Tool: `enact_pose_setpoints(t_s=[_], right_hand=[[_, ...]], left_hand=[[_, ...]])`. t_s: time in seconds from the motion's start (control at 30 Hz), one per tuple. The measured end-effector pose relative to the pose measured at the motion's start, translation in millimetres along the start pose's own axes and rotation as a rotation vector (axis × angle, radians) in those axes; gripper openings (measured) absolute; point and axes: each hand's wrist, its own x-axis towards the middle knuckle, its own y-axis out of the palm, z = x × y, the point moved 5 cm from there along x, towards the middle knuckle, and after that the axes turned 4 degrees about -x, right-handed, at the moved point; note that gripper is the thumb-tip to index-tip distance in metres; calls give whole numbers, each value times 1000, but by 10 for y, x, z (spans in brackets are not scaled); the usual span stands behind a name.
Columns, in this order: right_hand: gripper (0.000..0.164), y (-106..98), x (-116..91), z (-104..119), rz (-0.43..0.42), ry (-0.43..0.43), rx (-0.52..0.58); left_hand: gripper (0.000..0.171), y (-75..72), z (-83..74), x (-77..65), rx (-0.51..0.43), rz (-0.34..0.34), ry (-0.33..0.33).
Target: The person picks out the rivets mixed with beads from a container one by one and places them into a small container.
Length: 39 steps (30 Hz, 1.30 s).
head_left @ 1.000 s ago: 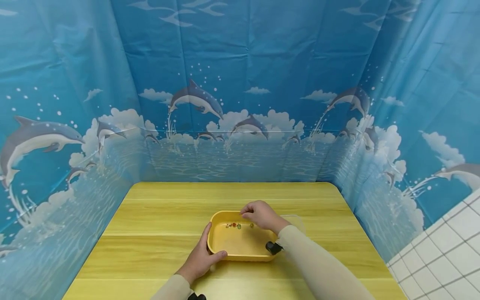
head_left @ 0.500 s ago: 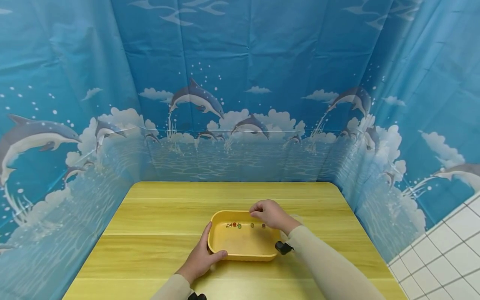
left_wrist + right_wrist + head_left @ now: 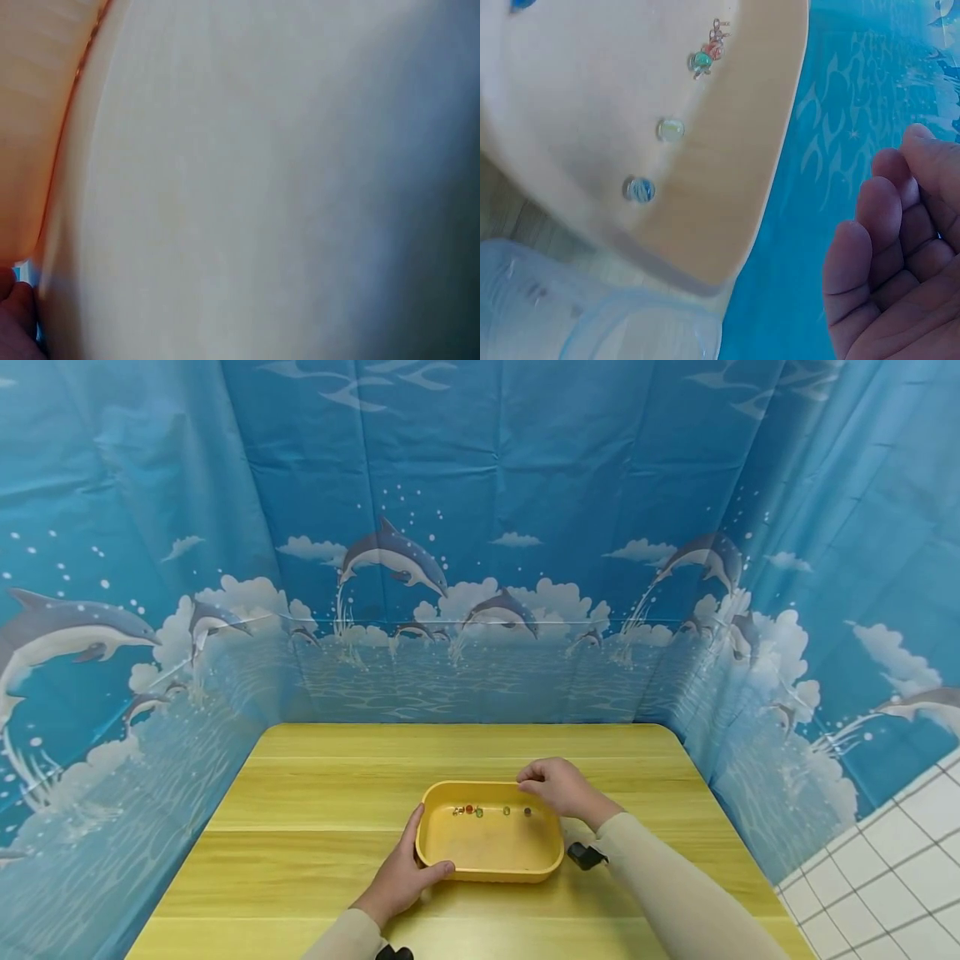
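A yellow rectangular tray [image 3: 495,852] sits on the table, with my left hand [image 3: 397,872] gripping its left end, thumb over the front rim. Its ribbed side [image 3: 30,112] fills the left edge of the left wrist view. Toward the tray's far side lie several small glass beads: a red one [image 3: 469,809], a green one [image 3: 479,812], a pale green one [image 3: 671,130] and a blue striped one [image 3: 640,190]. My right hand [image 3: 562,787] hovers at the far right corner, fingers curled, thumb tip against the index finger. Nothing shows between those fingertips.
A clear plastic cup [image 3: 532,300] stands close by the tray's right end, mostly behind the right forearm in the head view. Another blue bead [image 3: 523,4] shows at the top left of the right wrist view. A dolphin-print curtain [image 3: 480,677] borders the wooden table [image 3: 337,793].
My right hand has moved rightward along the tray's far rim, uncovering the bead at the right. The pale green bead has shifted slightly. My left hand has kept its hold.
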Motion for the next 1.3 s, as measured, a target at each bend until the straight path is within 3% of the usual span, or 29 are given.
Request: enact_pose_setpoints(t_s=[0.37,1.3], right_hand=[[20,-153,-94,-154,-14,2,-11],[19,-409,-329,-610,-51,14,-41]], left_hand=[[117,-11,10,16,37,-16,-8],[116,0,32,7,-11,-7,6]])
